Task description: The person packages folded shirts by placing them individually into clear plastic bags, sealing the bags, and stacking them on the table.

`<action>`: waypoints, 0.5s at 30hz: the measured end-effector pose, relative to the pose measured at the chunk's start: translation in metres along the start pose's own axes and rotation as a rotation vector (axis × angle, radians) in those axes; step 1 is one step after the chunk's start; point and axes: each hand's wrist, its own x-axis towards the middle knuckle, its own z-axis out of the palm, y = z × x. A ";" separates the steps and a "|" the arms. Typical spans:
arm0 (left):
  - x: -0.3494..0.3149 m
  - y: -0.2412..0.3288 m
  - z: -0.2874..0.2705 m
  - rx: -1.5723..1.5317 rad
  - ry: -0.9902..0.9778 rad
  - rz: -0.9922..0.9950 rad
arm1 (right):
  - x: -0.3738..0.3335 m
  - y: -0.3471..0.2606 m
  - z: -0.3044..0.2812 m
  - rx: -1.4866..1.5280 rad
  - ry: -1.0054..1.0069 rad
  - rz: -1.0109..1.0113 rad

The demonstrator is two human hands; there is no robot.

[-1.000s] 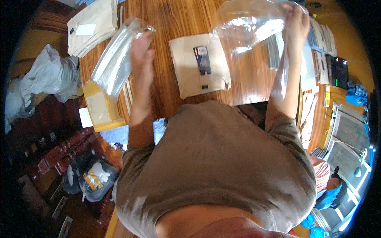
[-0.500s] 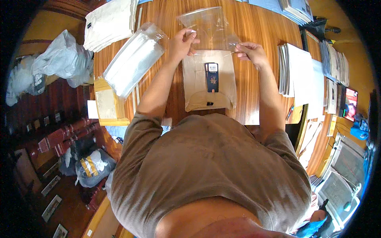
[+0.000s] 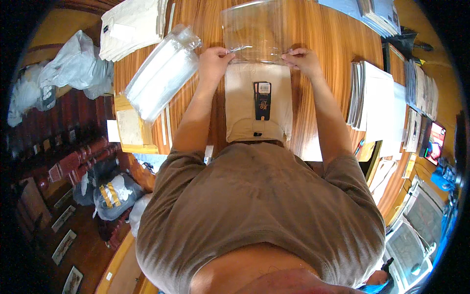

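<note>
A clear plastic bag [image 3: 253, 29] is stretched between my two hands over the wooden table, just beyond a folded beige garment. My left hand [image 3: 214, 62] pinches the bag's near left corner. At the near right corner, my right hand [image 3: 302, 61] pinches it too. The folded beige garment [image 3: 240, 105] lies flat in front of me, its far edge right by the bag's near edge. On top of it rests a dark tag [image 3: 263, 103] with a white sticker; a small black label shows near the garment's close edge.
Left of my left arm lies a stack of clear plastic bags [image 3: 161, 73]. Folded beige garments [image 3: 133, 29] are piled at the far left. White and grey folded stacks [image 3: 374, 93] stand on the right, with blue ones [image 3: 364, 14] at the far right. The wooden table [image 3: 333, 44] lies beneath.
My hands have moved slightly apart and now hold the bag's near edge at both corners. The bag has flattened out more. The garment appears slightly lower in the view.
</note>
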 end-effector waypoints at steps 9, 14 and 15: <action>-0.011 -0.033 0.012 -0.207 -0.032 0.026 | -0.044 0.023 0.007 0.062 0.079 -0.138; -0.031 -0.049 0.006 -0.225 -0.030 0.037 | -0.065 0.012 0.004 0.225 -0.080 0.131; -0.032 -0.046 0.004 -0.294 -0.083 -0.042 | -0.068 0.015 0.005 0.253 -0.042 0.109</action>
